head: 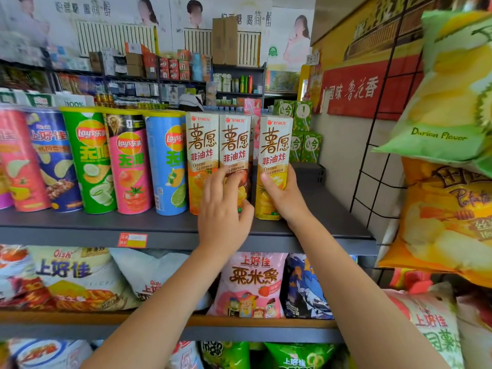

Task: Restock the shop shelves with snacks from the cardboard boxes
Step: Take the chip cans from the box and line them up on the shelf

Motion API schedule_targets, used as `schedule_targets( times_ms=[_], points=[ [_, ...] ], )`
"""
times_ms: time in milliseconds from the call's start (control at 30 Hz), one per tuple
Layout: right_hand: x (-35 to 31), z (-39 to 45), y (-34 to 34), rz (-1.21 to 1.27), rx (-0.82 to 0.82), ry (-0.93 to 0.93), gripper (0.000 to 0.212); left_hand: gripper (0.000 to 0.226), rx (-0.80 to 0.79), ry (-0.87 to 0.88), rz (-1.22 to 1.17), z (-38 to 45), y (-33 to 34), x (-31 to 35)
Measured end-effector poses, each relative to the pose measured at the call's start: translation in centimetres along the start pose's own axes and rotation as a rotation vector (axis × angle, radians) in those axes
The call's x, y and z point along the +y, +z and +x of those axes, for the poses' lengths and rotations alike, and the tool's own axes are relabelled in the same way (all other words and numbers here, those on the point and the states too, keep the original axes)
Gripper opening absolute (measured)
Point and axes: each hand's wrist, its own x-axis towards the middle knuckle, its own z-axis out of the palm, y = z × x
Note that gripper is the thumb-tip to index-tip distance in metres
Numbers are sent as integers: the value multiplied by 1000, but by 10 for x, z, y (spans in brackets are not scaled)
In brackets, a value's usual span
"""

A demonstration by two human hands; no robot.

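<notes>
Three tall cream-and-orange snack boxes stand upright on the grey top shelf [159,230]. My right hand [282,193] grips the lower part of the rightmost snack box [275,145], which stands slightly apart from the others. My left hand [225,209] rests with spread fingers against the lower front of the middle snack box [235,145]. The left snack box [202,145] stands beside it, touching the row of crisp tubes. No cardboard box for restocking shows near my hands.
Crisp tubes [127,161] fill the shelf to the left. Bare shelf lies right of the boxes, with green cartons [303,129] behind. Snack bags [250,283] fill the lower shelves. Large crisp bags [447,91] hang on a wire rack at right.
</notes>
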Motion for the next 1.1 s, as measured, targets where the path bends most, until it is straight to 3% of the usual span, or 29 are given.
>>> schedule_targets(
  times_ms=[100, 367, 567, 967, 1100],
  points=[
    [-1, 3, 8, -8, -13, -8, 73, 69, -47, 56, 226, 5, -1, -23],
    [3, 9, 17, -39, -26, 2, 67, 78, -86, 47, 261, 4, 3, -29],
    [4, 7, 15, -55, -10, 34, 75, 89, -13, -344, 43, 8, -2, -28],
    [6, 8, 15, -47, 11, 57, 86, 83, -9, -295, -41, 6, -4, -30],
    [8, 9, 14, -63, 26, 60, 86, 94, 19, -379, -169, 8, -4, -31]
  ],
)
